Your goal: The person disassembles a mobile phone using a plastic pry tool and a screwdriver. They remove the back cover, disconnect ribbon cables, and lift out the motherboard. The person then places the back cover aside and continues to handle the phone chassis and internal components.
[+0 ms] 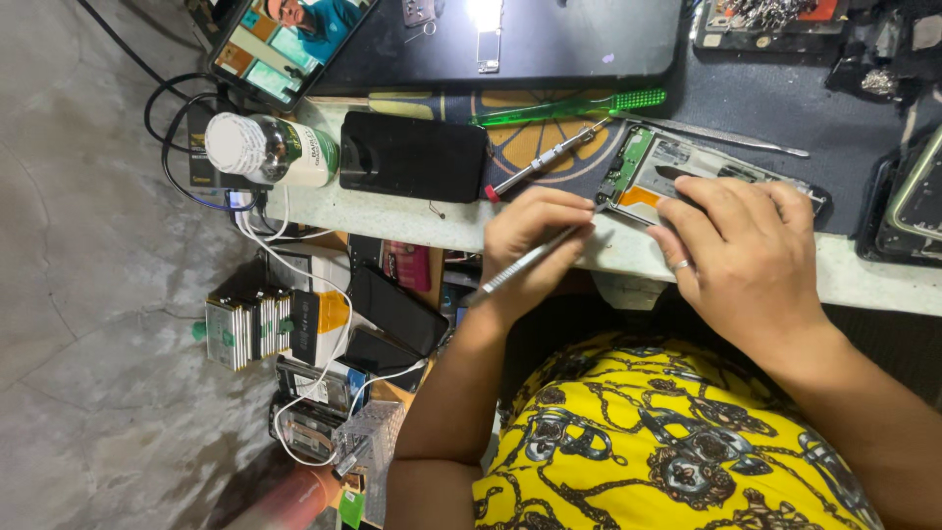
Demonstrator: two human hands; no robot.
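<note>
Held a thin metal tool (525, 263) in the left hand (535, 245), grip shut tight around it, tip poked at the corner of the open phone (653, 167). Pressed that phone flat with the right hand (746, 255), fingers spread, grip around nothing. Lay on the bench (392, 211), close to its front edge. Could have slipped with too hard a push and scratched the tiny parts inside. Could have slid off the edge if pressed too softly. Could have bumped the small screwdriver (545, 157) nearby.

At centre frame the left hand (535, 240) grips metal tweezers (520, 265), their tip at the edge of an opened phone (677, 172). The right hand (746, 250) presses down on that phone. A green-handled screwdriver (569, 106) lies above on the surface (392, 211).
</note>
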